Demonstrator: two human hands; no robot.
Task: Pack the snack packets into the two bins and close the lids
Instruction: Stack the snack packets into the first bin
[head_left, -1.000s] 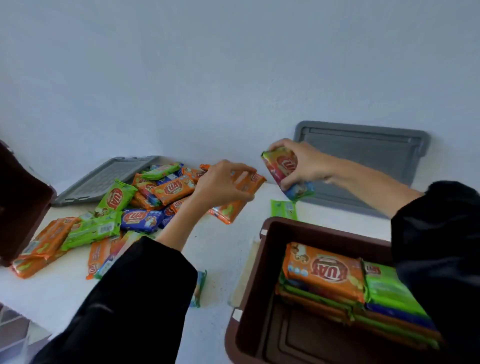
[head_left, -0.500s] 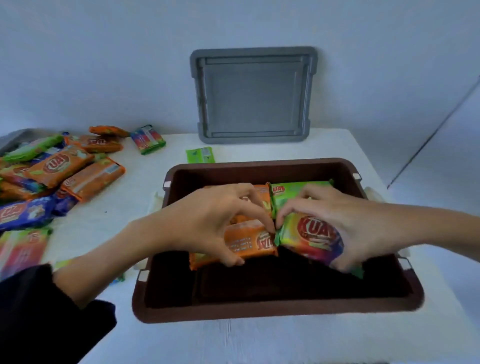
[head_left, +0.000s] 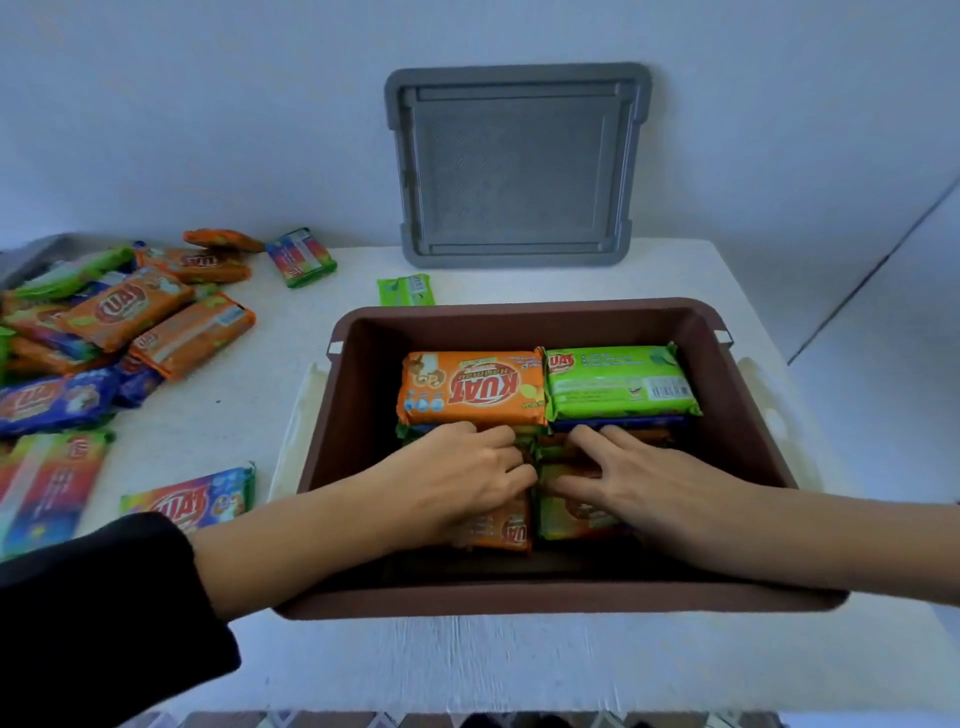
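Fingers of my left hand (head_left: 467, 475) press flat on an orange packet (head_left: 496, 527); my right hand (head_left: 644, 480) flattens a green packet (head_left: 576, 514). Neither pinches anything. Seat both on the brown bin (head_left: 524, 312) floor, snug against the stacks just beyond my fingertips.

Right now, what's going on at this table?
A person is packing snack packets into a brown bin. Both hands are inside it: the left hand presses an orange packet down at the near side, the right hand a green-edged packet beside it. Two stacks already sit at the back. The grey lid leans against the wall, off the bin. Many loose packets remain at left.
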